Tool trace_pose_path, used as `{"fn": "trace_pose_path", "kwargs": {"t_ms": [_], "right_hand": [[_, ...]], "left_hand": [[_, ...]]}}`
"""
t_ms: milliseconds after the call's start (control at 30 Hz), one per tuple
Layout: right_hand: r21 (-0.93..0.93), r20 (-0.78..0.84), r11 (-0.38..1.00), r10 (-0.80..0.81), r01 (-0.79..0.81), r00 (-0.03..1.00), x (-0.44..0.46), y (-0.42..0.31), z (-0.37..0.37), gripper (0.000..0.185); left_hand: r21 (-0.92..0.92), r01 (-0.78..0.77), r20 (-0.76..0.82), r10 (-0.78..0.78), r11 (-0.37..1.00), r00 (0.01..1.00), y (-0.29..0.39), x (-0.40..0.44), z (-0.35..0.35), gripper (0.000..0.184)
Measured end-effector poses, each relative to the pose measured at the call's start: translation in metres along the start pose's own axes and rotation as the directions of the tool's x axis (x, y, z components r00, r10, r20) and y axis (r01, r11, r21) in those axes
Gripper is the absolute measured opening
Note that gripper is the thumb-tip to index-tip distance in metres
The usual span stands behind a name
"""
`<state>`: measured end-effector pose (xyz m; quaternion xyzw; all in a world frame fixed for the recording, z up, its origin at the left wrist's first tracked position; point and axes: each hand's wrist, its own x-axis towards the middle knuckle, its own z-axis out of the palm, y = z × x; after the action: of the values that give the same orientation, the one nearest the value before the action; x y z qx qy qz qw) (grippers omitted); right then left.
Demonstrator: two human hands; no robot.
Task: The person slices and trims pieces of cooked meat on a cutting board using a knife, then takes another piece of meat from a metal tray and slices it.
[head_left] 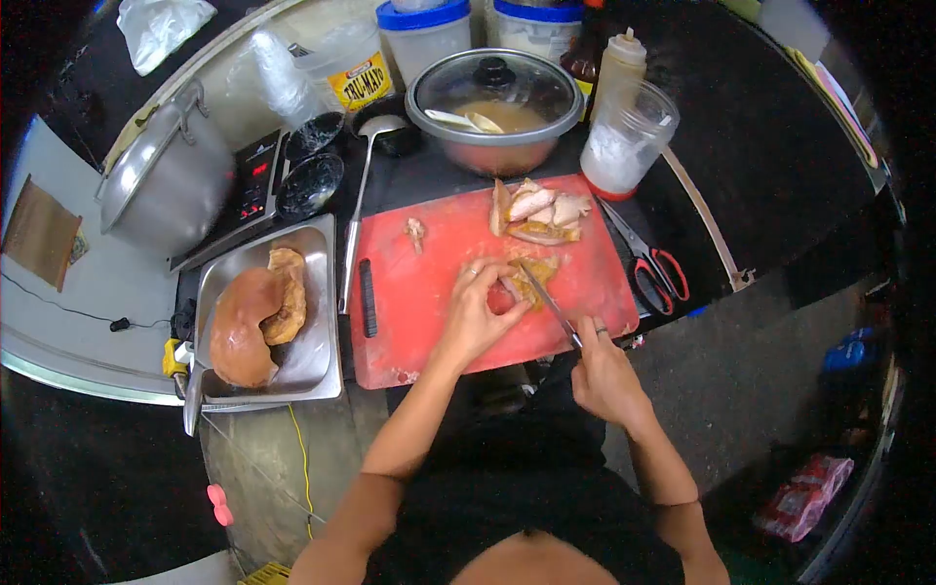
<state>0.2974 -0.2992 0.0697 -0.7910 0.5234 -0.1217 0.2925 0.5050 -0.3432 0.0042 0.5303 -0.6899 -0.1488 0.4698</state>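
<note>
On the red cutting board (419,302), my left hand (478,310) presses its fingertips on a small piece of cooked meat (538,277). My right hand (606,378) is wrapped round the handle of a knife (552,304), whose blade tip lies at that piece. Behind my hands, a pile of sliced meat (536,211) rests near the board's back edge, and a small scrap (415,234) lies to the left of it.
At the left, a metal tray (327,361) holds large meat pieces (249,327). A ladle (357,214) lies beside the board. Behind stand a lidded bowl (495,146), a pot (166,180) and a plastic container (629,141). Red-handled scissors (655,273) lie at the right.
</note>
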Motion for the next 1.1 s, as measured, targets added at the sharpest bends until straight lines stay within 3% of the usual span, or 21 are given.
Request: {"fn": "trace_pose_path", "kwargs": {"t_ms": [200,300,400,500,700,800,1100], "right_hand": [[-0.076,0.084,0.996,0.049,-0.042,0.995,-0.006,-0.001,-0.003,0.058],[-0.047,-0.026,0.999,0.014,-0.015,1.000,-0.010,0.000,-0.006,0.052],[0.009,-0.118,0.994,0.106,-0.105,0.987,-0.012,0.006,-0.009,0.048],[-0.014,-0.194,0.999,-0.034,0.032,0.980,-0.014,0.014,-0.009,0.052],[0.049,-0.114,0.995,-0.082,0.088,0.990,-0.019,0.014,-0.007,0.058],[0.098,-0.092,0.994,-0.030,0.039,0.995,-0.022,-0.001,-0.010,0.060],[0.014,-0.028,1.000,-0.004,0.005,1.000,-0.021,-0.008,-0.009,0.062]], "left_hand": [[0.013,0.032,0.021,-0.032,0.999,0.999,0.003,0.000,-0.004,0.047],[-0.117,0.124,-0.051,-0.131,0.985,0.990,0.008,-0.002,-0.003,0.046],[-0.107,0.107,-0.072,-0.115,0.988,0.991,-0.003,-0.002,-0.005,0.047],[-0.045,0.077,-0.035,-0.078,0.996,0.996,0.004,-0.001,-0.008,0.044],[0.011,0.035,-0.010,-0.035,0.999,0.999,0.013,0.003,-0.011,0.049],[0.033,0.010,0.010,-0.010,0.999,1.000,0.012,0.002,-0.010,0.048],[0.059,0.048,0.042,-0.051,0.997,0.998,0.007,-0.002,-0.005,0.041]]}}
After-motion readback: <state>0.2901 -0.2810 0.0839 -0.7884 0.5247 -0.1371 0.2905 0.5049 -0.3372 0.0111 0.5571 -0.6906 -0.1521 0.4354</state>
